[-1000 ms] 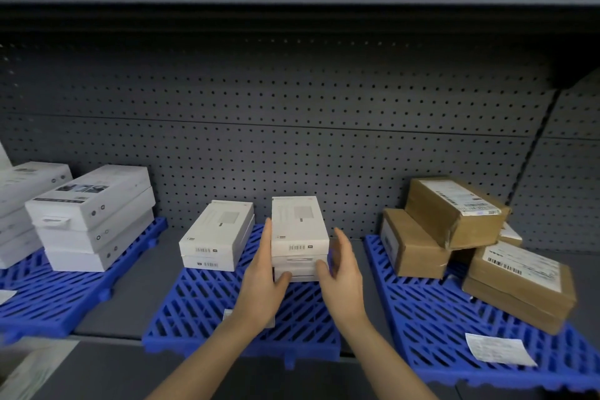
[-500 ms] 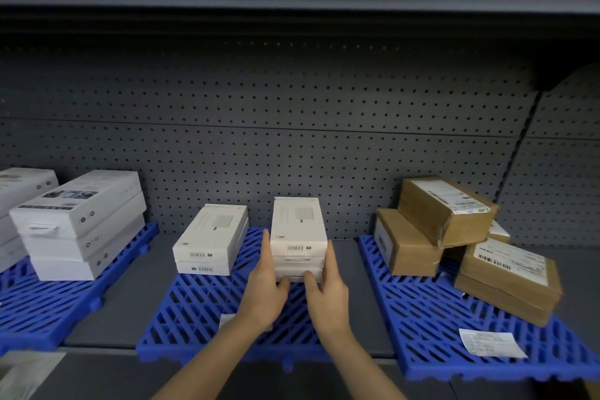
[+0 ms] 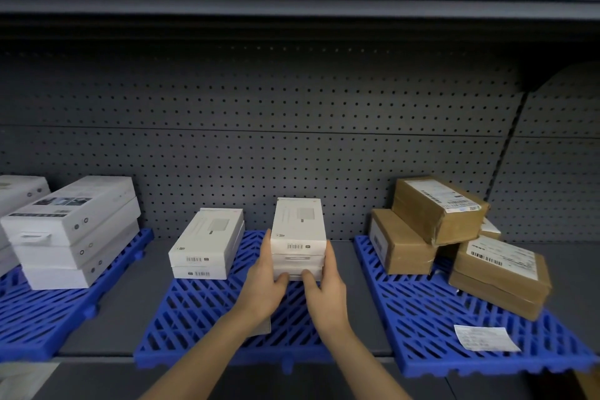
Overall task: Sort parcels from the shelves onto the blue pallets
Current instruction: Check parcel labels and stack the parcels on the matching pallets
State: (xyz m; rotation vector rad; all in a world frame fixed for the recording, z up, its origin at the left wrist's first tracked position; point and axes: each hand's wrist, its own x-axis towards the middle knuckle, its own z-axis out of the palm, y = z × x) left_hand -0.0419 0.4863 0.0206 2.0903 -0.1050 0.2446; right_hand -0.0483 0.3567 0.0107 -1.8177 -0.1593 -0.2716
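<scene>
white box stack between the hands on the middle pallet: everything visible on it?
The white box stack is three flat, matte, cardboard-looking boxes, squarely piled, short ends facing the camera. The top face bears a faint grey product picture; the top box's end has a barcode label. It stands toward the back of the middle blue pallet, apart from the two-box stack beside it. The left hand and right hand press its sides, thumbs on the bottom box's front.
</scene>
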